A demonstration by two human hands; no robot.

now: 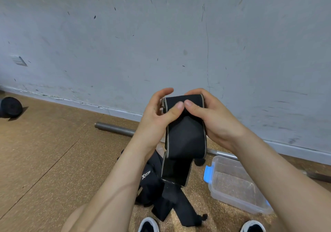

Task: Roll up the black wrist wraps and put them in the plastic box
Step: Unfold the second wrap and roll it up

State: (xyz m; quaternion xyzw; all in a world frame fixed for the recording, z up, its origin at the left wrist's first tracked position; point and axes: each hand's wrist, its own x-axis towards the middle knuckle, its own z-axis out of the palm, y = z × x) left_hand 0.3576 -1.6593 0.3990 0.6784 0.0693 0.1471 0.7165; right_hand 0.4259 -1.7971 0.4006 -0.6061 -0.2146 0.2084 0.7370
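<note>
The left hand (161, 113) pinches the started roll of a black wrist wrap (185, 135), which the right hand (211, 117) also grips; the tail hangs below both. Rolling step, early. Next: likely winding up the tail, then the plastic box (236, 202) under the right forearm.

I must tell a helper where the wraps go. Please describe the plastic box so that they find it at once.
On the brown floor under the grey wall lies a metal bar. Before it, right of the heap of black wraps, stands the plastic box. It alone is transparent, with a blue clip.
</note>
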